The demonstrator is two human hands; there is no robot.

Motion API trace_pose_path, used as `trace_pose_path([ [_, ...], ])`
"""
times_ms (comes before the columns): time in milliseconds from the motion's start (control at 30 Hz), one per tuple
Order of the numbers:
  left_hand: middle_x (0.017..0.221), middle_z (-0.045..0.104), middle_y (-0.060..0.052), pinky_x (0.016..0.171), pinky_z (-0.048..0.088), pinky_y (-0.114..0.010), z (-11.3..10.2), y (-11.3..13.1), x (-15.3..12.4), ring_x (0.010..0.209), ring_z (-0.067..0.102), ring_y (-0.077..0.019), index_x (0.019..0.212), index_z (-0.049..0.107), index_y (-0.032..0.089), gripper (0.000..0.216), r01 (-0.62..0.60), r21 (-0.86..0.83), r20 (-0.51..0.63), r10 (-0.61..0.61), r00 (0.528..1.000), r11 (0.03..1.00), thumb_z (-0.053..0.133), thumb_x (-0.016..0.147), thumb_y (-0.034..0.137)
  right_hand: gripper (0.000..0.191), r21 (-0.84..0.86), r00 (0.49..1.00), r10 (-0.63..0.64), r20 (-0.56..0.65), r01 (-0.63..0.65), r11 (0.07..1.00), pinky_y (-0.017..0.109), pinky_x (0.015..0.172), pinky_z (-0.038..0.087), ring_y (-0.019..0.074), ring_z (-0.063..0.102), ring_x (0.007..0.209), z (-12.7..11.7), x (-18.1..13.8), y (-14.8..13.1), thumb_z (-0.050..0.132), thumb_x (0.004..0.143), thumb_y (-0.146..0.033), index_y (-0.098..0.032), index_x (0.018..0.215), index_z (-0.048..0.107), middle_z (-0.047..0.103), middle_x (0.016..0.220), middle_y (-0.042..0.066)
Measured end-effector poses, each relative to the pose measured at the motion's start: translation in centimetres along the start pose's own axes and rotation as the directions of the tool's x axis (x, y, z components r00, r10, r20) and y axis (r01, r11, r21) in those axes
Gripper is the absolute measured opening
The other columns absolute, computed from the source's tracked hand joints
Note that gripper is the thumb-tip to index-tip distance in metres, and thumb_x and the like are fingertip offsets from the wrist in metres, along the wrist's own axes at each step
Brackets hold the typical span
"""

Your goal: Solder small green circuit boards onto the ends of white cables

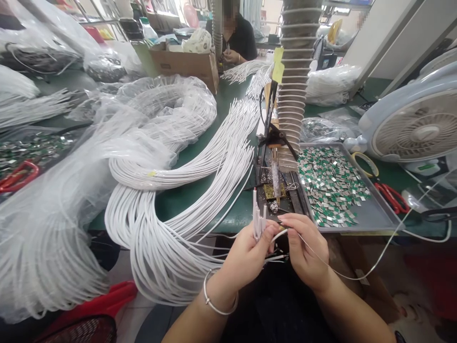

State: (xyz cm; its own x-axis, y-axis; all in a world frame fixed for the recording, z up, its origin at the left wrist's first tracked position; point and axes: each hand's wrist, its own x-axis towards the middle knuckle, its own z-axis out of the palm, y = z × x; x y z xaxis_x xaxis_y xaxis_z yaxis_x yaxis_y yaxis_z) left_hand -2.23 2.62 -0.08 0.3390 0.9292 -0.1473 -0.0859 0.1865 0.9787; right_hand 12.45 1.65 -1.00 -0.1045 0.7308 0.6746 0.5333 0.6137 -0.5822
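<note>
Between the finger and thumb of my left hand (252,255) are several white cables (257,221), their cut ends pointing up. One white cable end (280,234) bends across toward my right hand (309,247). My right fingers are pinched together around a thin solder wire (344,276), which trails off to the right. Fingers hide the exact spot where cable and wire meet. Just beyond my hands stands a soldering iron (274,171) on a stand, with blobs of solder (273,206) beneath it.
Bundles of white cable (200,209) cover the left, partly in plastic wrap (139,109). On the right are a grey tray (371,209) with small green-and-metal connectors, red-handled cutters (392,197) and a fan (424,128). An exhaust hose (294,81) hangs centrally. Another person (239,38) sits opposite.
</note>
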Motion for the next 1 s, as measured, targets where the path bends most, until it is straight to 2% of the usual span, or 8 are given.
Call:
trace_pose_path([
  [100,0.067,0.058,-0.002,0.067,0.041,-0.026,-0.2,-0.4,0.1,0.065,0.053,-0.0131,0.087,0.061,0.014,0.031,-0.032,0.043,-0.156,0.038,0.987,0.999,0.048,0.089,0.042,0.026,-0.007,1.0,0.008,0.018,-0.008,1.0,0.03,0.08,0.054,0.0157,0.063,0.091,-0.6,-0.6,0.0,0.045,0.083,-0.003,-0.016,0.102,0.057,0.064,0.093,0.008],
  [167,0.057,0.051,0.002,0.06,0.038,-0.024,-0.4,-0.7,0.1,0.056,0.047,-0.0103,0.087,0.06,0.014,0.033,-0.016,0.004,-0.189,0.016,0.982,1.0,0.047,0.089,0.045,0.025,-0.041,0.999,0.023,0.023,-0.022,0.999,0.031,0.081,0.053,0.0161,0.063,0.092,-1.3,-0.8,0.1,0.046,0.084,-0.004,-0.017,0.102,0.057,0.065,0.093,0.008],
  [267,0.046,0.029,0.01,0.044,0.019,-0.022,-0.5,-1.0,0.2,0.043,0.024,-0.0062,0.083,0.056,0.015,0.036,0.064,-0.157,-0.073,-0.077,0.994,0.985,0.049,0.086,0.05,0.026,-0.152,0.998,0.06,0.004,-0.059,0.987,0.03,0.079,0.053,0.0157,0.063,0.086,-2.6,-0.6,0.8,0.045,0.086,-0.006,-0.019,0.104,0.057,0.066,0.089,0.006],
  [333,0.047,0.026,0.011,0.044,0.013,-0.022,-0.6,-1.0,0.2,0.043,0.019,-0.0053,0.08,0.054,0.015,0.035,0.094,-0.251,0.009,-0.095,0.995,0.963,0.055,0.083,0.05,0.024,-0.253,0.996,0.086,-0.017,-0.088,0.963,0.031,0.076,0.052,0.0157,0.064,0.08,-3.6,0.1,1.7,0.044,0.087,-0.01,-0.02,0.103,0.058,0.066,0.087,0.005],
  [500,0.058,0.038,0.006,0.048,0.019,-0.022,-0.7,-0.8,0.6,0.047,0.028,-0.0043,0.08,0.057,0.014,0.031,0.064,-0.444,0.031,-0.056,0.998,0.894,0.071,0.072,0.041,0.019,-0.51,0.965,0.259,0.051,-0.198,0.837,0.033,0.075,0.05,0.0201,0.063,0.083,-5.9,2.7,4.7,0.042,0.087,-0.021,-0.019,0.092,0.06,0.067,0.089,0.008],
  [700,0.069,0.049,0.002,0.05,0.025,-0.022,-0.5,-0.9,0.8,0.05,0.036,-0.0039,0.086,0.059,0.015,0.028,0.015,-0.564,-0.03,-0.039,0.999,0.826,0.072,0.072,0.035,0.018,-0.672,0.849,0.485,0.21,-0.236,0.702,0.03,0.065,0.045,0.0201,0.061,0.077,-6.5,4.4,6.5,0.044,0.081,-0.021,-0.018,0.083,0.061,0.066,0.084,0.007],
  [800,0.064,0.047,0.004,0.047,0.022,-0.021,-0.3,-0.9,0.9,0.045,0.031,-0.0023,0.083,0.057,0.014,0.029,0.024,-0.565,-0.054,-0.066,0.996,0.825,0.071,0.073,0.037,0.02,-0.695,0.863,0.46,0.208,-0.201,0.691,0.029,0.061,0.043,0.0189,0.06,0.072,-6.4,4.2,6.8,0.042,0.081,-0.02,-0.018,0.081,0.062,0.066,0.082,0.007],
  [1000,0.044,0.033,0.011,0.044,0.016,-0.02,0.0,-0.7,1.0,0.04,0.023,-0.0025,0.08,0.051,0.014,0.029,0.068,-0.469,-0.095,-0.127,0.987,0.881,0.069,0.074,0.038,0.019,-0.59,0.976,0.202,0.085,-0.114,0.799,0.031,0.066,0.046,0.0195,0.059,0.076,-6.3,3.7,6.6,0.042,0.083,-0.018,-0.019,0.09,0.06,0.063,0.081,0.007],
])
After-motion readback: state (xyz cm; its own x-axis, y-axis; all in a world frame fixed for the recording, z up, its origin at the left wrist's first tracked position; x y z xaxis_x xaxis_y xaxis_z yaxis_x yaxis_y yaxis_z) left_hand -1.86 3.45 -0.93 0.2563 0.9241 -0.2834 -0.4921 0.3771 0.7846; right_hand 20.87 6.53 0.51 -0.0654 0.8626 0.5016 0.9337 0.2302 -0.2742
